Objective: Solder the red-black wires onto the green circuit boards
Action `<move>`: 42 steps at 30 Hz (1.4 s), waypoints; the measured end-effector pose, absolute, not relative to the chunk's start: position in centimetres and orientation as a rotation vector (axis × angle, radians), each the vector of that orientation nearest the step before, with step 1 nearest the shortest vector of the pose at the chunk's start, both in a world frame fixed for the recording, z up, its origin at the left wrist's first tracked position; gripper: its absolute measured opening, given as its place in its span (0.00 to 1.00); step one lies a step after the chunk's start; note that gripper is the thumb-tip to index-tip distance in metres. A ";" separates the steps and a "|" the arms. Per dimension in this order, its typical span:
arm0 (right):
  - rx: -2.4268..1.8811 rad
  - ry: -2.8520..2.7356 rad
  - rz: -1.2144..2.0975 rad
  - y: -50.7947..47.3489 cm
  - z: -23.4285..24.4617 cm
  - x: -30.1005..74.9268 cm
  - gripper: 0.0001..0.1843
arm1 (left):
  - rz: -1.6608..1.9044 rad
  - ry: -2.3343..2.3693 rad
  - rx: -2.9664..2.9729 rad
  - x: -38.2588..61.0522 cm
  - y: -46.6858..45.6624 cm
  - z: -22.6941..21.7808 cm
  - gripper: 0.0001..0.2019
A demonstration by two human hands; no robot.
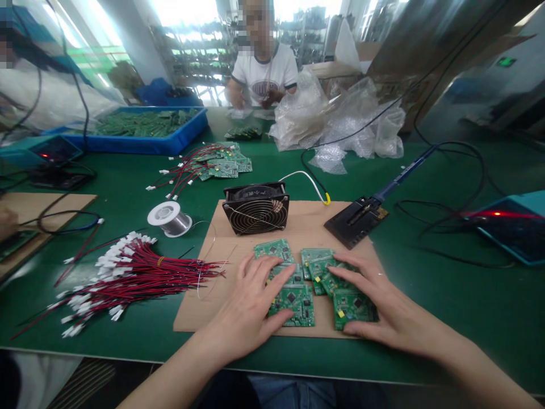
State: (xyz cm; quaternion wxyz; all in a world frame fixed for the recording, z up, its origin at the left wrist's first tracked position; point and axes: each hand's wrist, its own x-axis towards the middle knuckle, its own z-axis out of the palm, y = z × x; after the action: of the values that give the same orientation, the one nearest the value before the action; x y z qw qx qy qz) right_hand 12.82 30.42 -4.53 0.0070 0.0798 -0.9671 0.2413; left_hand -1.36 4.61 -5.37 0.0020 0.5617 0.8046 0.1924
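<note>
Circuit boards point(301, 305) beneath the 2 loosely spread hands point(255, 301) point(388, 311), firm hold unclear, could scratch if overlapping ones slide.

PCBs point(299, 304) on cardbd point(198, 312), fan point(256, 213) behind; wire bundle point(159, 271) L, iron stand point(347, 227) R rear.

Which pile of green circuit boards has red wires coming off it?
The wired green rectangular boards beyond the black square fan, toward the left: red wires with white plugs trail from them. Green boards at the left hand and right hand show none.
</note>
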 end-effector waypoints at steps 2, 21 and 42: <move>0.264 -2.965 0.756 30.3 -5.1 12.9 0.38 | 0.612 2.547 1.748 -1.0 4.3 -5.4 0.28; 0.043 -2.852 0.746 27.5 -5.5 12.1 0.42 | 0.576 2.734 1.746 -2.0 4.1 -3.5 0.20; -0.246 -2.549 1.583 28.1 -5.2 14.0 0.15 | 0.682 2.260 1.706 -1.6 9.0 -4.6 0.36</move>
State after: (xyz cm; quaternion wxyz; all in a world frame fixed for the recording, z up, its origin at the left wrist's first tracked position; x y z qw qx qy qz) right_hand 14.03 28.09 -5.19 0.0654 -0.0816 -0.8449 0.5246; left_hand -1.57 9.02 -4.57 0.1144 0.5818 0.7709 0.2327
